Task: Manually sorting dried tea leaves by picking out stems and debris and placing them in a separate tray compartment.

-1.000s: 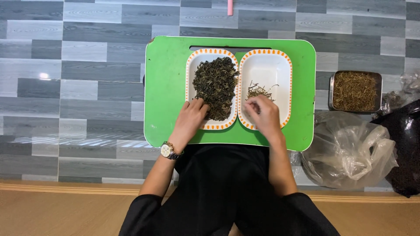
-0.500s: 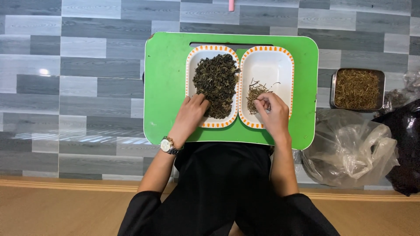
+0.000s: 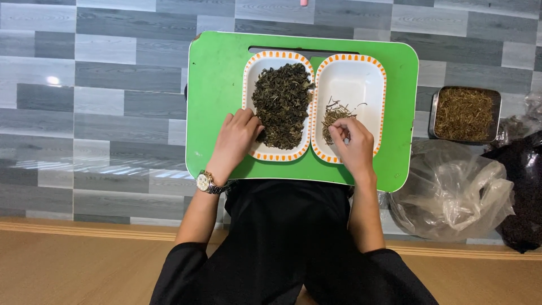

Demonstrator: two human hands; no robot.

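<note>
A person in black sleeves sits at a small green desk [image 3: 217, 96] set on a grey tiled floor [image 3: 96, 85]. Two white dishes with orange-dashed rims lie side by side on it, touching along their long edges. The left dish [image 3: 250, 85] carries a heap of dark dried leaves [image 3: 281, 104] that fills most of it. The right dish [image 3: 361, 79] is mostly bare, with a small scatter of pale stems [image 3: 333, 116] near its lower left part.

The left hand [image 3: 238, 138], with a wristwatch [image 3: 204, 182] on its wrist, rests over the lower left corner of the left dish, its fingers loosely curled and the tips touching the edge of the leaf heap; whether it holds any leaves cannot be told. The right hand [image 3: 353, 144] lies over the lower part of the right dish, fingertips drawn close together just beside the stems, pinched narrow on or at them.

Off the desk to the right stand a metal tray of yellowish stems [image 3: 464, 113], a crumpled clear plastic bag [image 3: 451, 192] and a dark bag [image 3: 522, 186]
</note>
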